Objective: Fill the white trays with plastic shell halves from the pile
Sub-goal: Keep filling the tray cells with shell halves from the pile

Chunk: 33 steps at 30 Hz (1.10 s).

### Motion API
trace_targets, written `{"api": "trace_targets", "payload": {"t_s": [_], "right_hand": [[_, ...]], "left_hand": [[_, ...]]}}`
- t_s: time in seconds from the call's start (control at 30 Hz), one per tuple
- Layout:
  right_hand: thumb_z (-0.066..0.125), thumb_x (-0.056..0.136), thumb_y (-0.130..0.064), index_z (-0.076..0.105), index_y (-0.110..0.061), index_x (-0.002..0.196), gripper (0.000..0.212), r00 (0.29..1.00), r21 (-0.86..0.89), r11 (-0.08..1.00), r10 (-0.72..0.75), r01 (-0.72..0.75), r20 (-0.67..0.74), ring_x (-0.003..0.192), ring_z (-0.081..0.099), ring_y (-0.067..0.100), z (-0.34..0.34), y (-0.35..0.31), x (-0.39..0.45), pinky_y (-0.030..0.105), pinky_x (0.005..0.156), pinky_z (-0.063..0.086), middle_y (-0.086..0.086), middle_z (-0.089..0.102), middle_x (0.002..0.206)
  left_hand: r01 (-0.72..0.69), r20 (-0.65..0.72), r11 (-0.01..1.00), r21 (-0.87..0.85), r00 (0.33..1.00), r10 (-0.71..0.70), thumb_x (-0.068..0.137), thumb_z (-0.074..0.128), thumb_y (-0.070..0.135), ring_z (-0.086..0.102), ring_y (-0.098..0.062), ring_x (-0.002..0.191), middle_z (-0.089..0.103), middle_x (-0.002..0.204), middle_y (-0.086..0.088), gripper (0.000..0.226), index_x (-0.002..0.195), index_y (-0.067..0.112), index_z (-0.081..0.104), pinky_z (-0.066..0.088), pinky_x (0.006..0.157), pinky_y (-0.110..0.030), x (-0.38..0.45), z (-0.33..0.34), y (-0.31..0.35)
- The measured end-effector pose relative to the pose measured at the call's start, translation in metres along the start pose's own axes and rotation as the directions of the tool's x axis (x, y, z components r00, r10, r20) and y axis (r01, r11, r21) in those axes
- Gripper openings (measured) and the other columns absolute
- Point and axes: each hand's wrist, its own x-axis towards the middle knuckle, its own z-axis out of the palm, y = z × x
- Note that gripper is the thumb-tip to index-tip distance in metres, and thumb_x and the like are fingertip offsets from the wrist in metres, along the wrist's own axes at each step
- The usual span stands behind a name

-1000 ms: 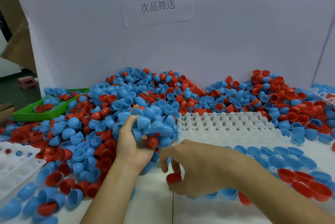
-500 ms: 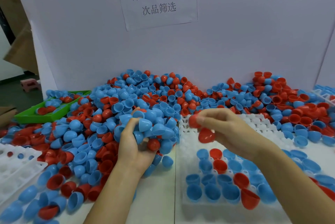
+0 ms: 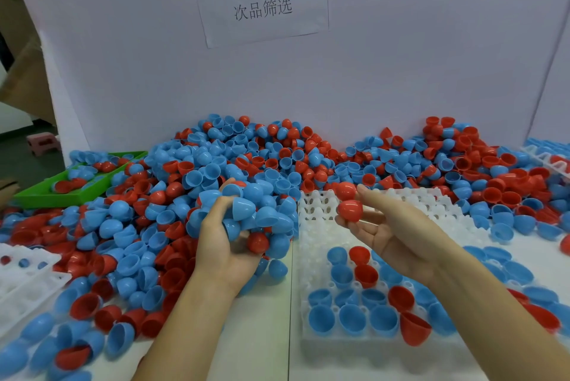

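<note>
Above the white tray (image 3: 311,331), a red shell half (image 3: 349,210) is pinched by the palm-up right hand (image 3: 389,231). At the pile (image 3: 246,164), a handful of blue shells (image 3: 262,214) is clutched in the left hand's (image 3: 225,245) curled fingers.

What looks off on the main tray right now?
One red shell half at the near edge of the white tray lies tipped on its side, half out of its pocket, while neighbouring halves sit mouth-up. Nothing looks damaged.

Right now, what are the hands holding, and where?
The left hand cups a bunch of shell halves from underneath. The right hand holds a red shell by its round outside.
</note>
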Motion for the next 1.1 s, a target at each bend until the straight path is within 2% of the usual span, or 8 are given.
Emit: {"api": "trace_targets", "payload": {"t_s": [0.17, 0.37, 0.43, 0.53, 0.67, 0.8, 0.93, 1.1], "right_hand": [[0.053, 0.091, 0.006, 0.064, 0.001, 0.112, 0.025, 0.999, 0.067, 0.997, -0.026, 0.023, 0.044, 0.096, 0.074, 0.028, -0.004, -0.001, 0.000, 0.022, 0.066, 0.059, 0.019, 0.074, 0.107], [0.073, 0.069, -0.012, 0.074, -0.007, 0.105, 0.037, 0.988, -0.146, 0.977, -0.155, 0.157, 0.030, 0.087, 0.075, 0.018, -0.001, 0.001, -0.001, 0.017, 0.065, 0.056, 0.008, 0.077, 0.098], [0.077, 0.068, -0.025, 0.076, -0.020, 0.096, 0.028, 0.962, -0.486, 0.840, -0.273, 0.241, 0.005, 0.078, 0.074, 0.011, 0.001, 0.002, 0.000, 0.013, 0.061, 0.054, -0.002, 0.078, 0.085], [0.079, 0.081, -0.021, 0.075, -0.036, 0.079, 0.016, 0.924, -0.847, 0.446, -0.362, 0.291, 0.126, 0.072, 0.069, 0.006, 0.006, 0.000, 0.003, 0.016, 0.060, 0.056, -0.009, 0.074, 0.075], [0.078, 0.083, -0.020, 0.074, -0.036, 0.075, 0.018, 0.940, -0.952, 0.052, -0.184, 0.302, 0.288, 0.065, 0.062, 0.006, 0.026, -0.001, 0.009, 0.014, 0.053, 0.051, -0.009, 0.069, 0.070], [0.073, 0.083, -0.015, 0.075, -0.015, 0.096, 0.013, 0.970, -0.935, -0.269, -0.012, 0.232, 0.244, 0.067, 0.061, 0.011, 0.045, 0.010, 0.017, 0.029, 0.063, 0.060, 0.002, 0.070, 0.082], [0.071, 0.081, -0.015, 0.050, -0.016, 0.086, 0.022, 0.974, -0.866, -0.456, 0.008, 0.206, 0.227, 0.066, 0.049, 0.014, 0.056, 0.029, 0.016, 0.027, 0.056, 0.044, -0.002, 0.046, 0.080], [0.070, 0.083, -0.018, 0.050, -0.017, 0.088, 0.021, 0.977, -0.875, -0.436, 0.062, 0.209, 0.202, 0.068, 0.051, 0.014, 0.055, 0.023, 0.015, 0.029, 0.061, 0.049, -0.001, 0.049, 0.079]], "left_hand": [[0.013, -0.017, 1.000, 0.008, 1.000, -0.013, 0.063, 0.066, 0.025, 0.073, -0.025, 0.070, 0.072, 0.083, -0.011, 0.025, 0.084, 0.012, 0.073, 0.059, 0.058, -0.035, -0.001, 0.000, 0.001], [-0.004, -0.015, 1.000, -0.011, 1.000, 0.003, 0.062, 0.067, 0.025, 0.071, -0.024, 0.073, 0.067, 0.091, -0.010, 0.045, 0.106, 0.014, 0.063, 0.060, 0.061, -0.036, -0.001, 0.002, 0.001], [-0.003, -0.016, 1.000, -0.006, 1.000, 0.003, 0.064, 0.066, 0.024, 0.070, -0.023, 0.071, 0.067, 0.086, -0.008, 0.030, 0.092, 0.013, 0.067, 0.060, 0.061, -0.034, 0.000, 0.001, 0.002], [-0.001, -0.008, 1.000, 0.000, 1.000, 0.001, 0.065, 0.065, 0.022, 0.069, -0.022, 0.070, 0.067, 0.081, -0.007, 0.024, 0.087, 0.015, 0.069, 0.059, 0.060, -0.033, -0.001, 0.002, 0.002], [-0.023, -0.033, 1.000, 0.003, 0.999, 0.023, 0.066, 0.065, 0.024, 0.066, -0.023, 0.079, 0.064, 0.089, -0.006, 0.047, 0.112, 0.019, 0.058, 0.059, 0.070, -0.035, -0.001, 0.003, 0.003], [-0.041, -0.036, 0.999, -0.011, 0.999, 0.041, 0.066, 0.064, 0.024, 0.062, -0.023, 0.083, 0.060, 0.093, -0.007, 0.054, 0.119, 0.021, 0.051, 0.053, 0.079, -0.037, 0.000, 0.002, 0.006], [-0.028, -0.035, 0.999, -0.021, 0.999, 0.028, 0.066, 0.064, 0.023, 0.062, -0.025, 0.086, 0.060, 0.096, -0.010, 0.042, 0.107, 0.014, 0.061, 0.051, 0.085, -0.040, 0.000, 0.001, 0.006], [-0.036, -0.019, 0.999, -0.020, 0.999, 0.036, 0.068, 0.065, 0.025, 0.064, -0.024, 0.084, 0.062, 0.094, -0.009, 0.051, 0.118, 0.019, 0.055, 0.054, 0.082, -0.039, 0.000, 0.002, 0.005]]}}
